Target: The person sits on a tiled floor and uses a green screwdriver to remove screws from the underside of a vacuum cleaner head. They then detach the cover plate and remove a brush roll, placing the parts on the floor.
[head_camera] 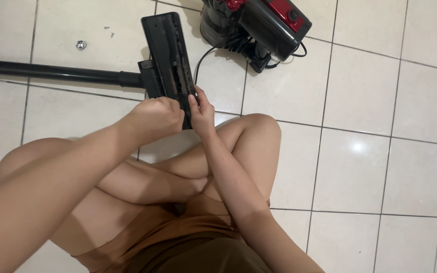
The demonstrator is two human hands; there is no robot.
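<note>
A: Nearest to the camera I see the left forearm (41,192), very big in the lower left corner, and below it the crossed bare legs (178,172) of the person, who sits on the white tiled floor (380,151).

B: And what do the hands hold?

A: Both are at the near end of the black vacuum floor head (168,55), which lies with its underside up on the tiles, just in front of the knees. The left hand (155,117) is curled closed around that lower end. The right hand (202,112) presses on the same end from the right side, its fingers bent and thumb against the edge.

B: What is around it?

A: A black tube (51,72) goes from the head to the left. Behind, at the top, the red and black vacuum body (259,25) stands with a black cable (203,58). Some small screws (108,31) and a little metal part (81,45) lie on a tile at the upper left, well apart from the hands.
</note>
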